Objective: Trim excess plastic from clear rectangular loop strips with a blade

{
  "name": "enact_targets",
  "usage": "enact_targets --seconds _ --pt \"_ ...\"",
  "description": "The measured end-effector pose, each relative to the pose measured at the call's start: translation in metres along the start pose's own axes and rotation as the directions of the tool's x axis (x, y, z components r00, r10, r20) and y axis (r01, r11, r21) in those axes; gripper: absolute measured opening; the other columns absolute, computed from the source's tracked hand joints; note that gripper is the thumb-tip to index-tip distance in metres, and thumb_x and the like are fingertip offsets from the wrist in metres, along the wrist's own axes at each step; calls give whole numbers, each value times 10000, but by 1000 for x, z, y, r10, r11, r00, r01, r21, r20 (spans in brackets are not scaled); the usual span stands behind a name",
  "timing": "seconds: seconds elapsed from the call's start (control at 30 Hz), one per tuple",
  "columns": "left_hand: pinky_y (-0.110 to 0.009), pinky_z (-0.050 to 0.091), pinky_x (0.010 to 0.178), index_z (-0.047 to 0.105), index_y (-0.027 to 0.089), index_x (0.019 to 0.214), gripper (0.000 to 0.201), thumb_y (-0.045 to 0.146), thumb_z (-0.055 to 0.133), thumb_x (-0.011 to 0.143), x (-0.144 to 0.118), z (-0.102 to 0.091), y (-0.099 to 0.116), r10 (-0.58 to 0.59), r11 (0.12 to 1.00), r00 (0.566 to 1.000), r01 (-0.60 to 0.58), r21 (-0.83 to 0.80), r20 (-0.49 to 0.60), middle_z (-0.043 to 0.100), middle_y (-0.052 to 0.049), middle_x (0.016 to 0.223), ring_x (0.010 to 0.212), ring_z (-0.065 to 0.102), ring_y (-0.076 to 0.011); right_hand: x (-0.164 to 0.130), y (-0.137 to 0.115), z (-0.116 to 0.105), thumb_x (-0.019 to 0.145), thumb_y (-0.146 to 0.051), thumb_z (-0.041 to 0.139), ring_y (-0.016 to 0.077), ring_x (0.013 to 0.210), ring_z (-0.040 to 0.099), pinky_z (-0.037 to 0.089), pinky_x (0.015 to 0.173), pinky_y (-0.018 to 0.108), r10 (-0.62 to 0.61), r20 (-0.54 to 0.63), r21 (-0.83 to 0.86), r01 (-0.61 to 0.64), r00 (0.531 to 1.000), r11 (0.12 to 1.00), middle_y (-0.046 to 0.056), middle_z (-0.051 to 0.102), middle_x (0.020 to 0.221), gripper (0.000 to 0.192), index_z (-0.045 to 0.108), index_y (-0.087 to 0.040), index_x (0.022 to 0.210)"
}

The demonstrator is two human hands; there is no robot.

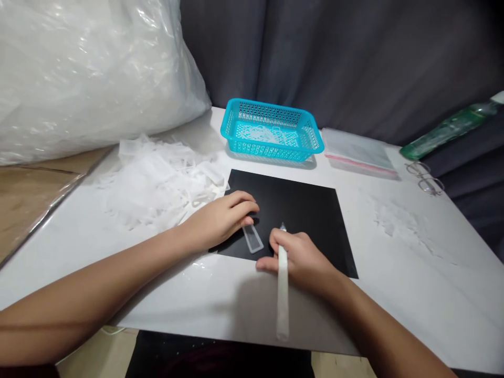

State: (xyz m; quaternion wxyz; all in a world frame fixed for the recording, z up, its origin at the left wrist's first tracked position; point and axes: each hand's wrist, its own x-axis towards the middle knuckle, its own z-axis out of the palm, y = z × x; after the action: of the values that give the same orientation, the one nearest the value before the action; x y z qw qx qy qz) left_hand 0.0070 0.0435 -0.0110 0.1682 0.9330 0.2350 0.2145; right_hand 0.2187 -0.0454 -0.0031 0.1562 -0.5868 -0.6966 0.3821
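My left hand is closed on one end of a small translucent rectangular plastic piece, which has a raised border. The piece slants over the black mat, its near end close to the mat's front edge. My right hand grips a craft knife with a long whitish handle. Its pointed metal tip pokes out beyond my fist, over the mat, and the handle's butt points toward me. A gap separates the knife from the plastic piece.
Left of the mat lies a heap of translucent plastic pieces, below a bulging plastic bag. A blue basket holding some pieces stands behind. Rightward are zip bags, a green bottle, eyeglasses and plastic scraps.
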Motion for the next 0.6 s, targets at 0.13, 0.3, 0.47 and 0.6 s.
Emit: enact_targets --seconds 0.13,0.3,0.47,0.6 --pt "-320 424 779 640 189 1059 276 392 469 980 -6 -5 -6 164 982 978 -174 71 133 670 -74 1025 881 612 -203 -1 13 -7 952 -541 390 114 523 497 367 503 234 -77 -90 192 93 993 977 -26 571 631 350 480 -230 818" --pt "-313 382 766 653 208 1026 208 304 472 989 -8 1 -6 228 964 949 -252 86 220 682 -63 1081 922 598 -201 2 22 3 934 -644 311 124 558 538 408 497 233 -74 -163 392 134 984 910 -17 580 731 469 437 -271 1190" --pt "-294 373 717 592 166 893 254 245 382 1013 -2 7 0 163 985 960 -170 11 227 656 -39 833 762 575 -167 3 18 14 895 -693 340 113 516 485 389 463 231 -54 -267 534 195 962 823 -36 535 714 467 401 -272 1088" --pt "-294 395 748 618 179 956 239 289 411 1004 6 12 2 156 986 967 -166 34 201 652 -53 985 812 586 -171 5 16 18 880 -706 358 107 483 464 342 402 211 38 -272 621 146 962 770 -47 524 694 453 379 -271 1004"
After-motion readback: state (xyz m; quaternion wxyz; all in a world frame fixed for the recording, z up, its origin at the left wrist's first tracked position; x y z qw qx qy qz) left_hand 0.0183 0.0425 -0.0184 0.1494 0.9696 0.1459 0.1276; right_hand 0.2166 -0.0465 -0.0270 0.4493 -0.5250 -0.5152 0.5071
